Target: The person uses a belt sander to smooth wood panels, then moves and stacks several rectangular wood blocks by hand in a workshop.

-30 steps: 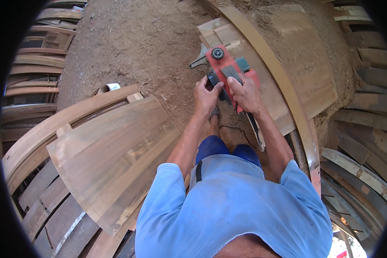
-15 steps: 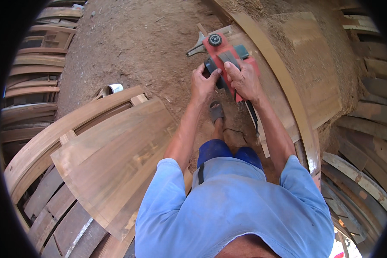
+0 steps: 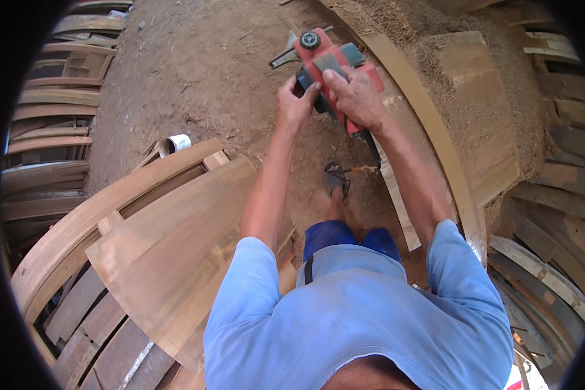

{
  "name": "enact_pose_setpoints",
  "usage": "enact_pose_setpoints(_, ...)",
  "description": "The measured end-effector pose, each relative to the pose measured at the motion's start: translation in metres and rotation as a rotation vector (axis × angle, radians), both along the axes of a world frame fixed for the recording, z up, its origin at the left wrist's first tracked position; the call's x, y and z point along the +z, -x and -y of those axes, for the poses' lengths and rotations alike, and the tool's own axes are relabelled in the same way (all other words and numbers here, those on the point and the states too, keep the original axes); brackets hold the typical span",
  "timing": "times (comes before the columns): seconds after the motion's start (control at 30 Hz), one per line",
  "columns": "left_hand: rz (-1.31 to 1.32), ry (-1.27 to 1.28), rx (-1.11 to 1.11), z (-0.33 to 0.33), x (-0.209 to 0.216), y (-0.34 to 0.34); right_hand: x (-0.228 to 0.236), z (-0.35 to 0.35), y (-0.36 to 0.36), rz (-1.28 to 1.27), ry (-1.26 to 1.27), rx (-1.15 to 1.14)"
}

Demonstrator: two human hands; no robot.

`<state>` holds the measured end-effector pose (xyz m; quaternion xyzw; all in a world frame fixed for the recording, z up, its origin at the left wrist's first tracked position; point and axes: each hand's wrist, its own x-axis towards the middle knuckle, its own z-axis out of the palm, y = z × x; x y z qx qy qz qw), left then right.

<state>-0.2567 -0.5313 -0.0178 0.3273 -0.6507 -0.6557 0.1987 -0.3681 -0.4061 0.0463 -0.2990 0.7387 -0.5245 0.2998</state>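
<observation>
Ahead of me is a red electric hand planer [image 3: 327, 63] with a black front knob, a dark side and a cord trailing from its rear. My right hand [image 3: 356, 99] is wrapped round its rear handle, thumb lying along the top. Against the planer's dark left side, my left hand [image 3: 297, 107] closes with thumb and fingers. A wooden board [image 3: 413, 140] lies under and to the right of my right forearm, bordered by a long curved strip of wood [image 3: 422, 107]. Whether the planer's sole touches wood is hidden.
A wooden panel [image 3: 175, 250] and a curved wooden frame [image 3: 65, 244] lie at the left, with a white cup [image 3: 175, 144] beyond them. Stacked timber [image 3: 55, 97] lines the left side; more boards [image 3: 572, 175] fill the right. Shavings cover the dirt ground [image 3: 195, 71].
Both hands and the planer have moved farther away and slightly left, with my arms stretched out more. My grip on the planer looks the same.
</observation>
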Motion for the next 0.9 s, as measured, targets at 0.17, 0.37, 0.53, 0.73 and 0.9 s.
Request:
enact_pose_setpoints(0.17, 0.189, 0.093, 0.063, -0.04, -0.01, -0.065, 0.006, -0.038, -0.053, 0.079, -0.045, 0.087)
enact_pose_setpoints(0.37, 0.258, -0.084, 0.124, -0.106, -0.016, -0.159, -0.025, -0.083, -0.126, 0.155, -0.029, 0.159)
enact_pose_setpoints(0.53, 0.548, -0.155, -0.035, -0.126, -0.019, -0.192, -0.043, -0.109, -0.155, 0.257, -0.171, 0.207)
enact_pose_setpoints(0.73, 0.454, 0.232, 0.052, -0.128, -0.044, -0.139, -0.064, -0.155, -0.178, 0.281, -0.375, 0.138)
enact_pose_setpoints(0.9, 0.289, -0.048, 0.015, -0.137, -0.043, -0.042, -0.074, -0.212, -0.195, 0.354, -0.624, 0.064)
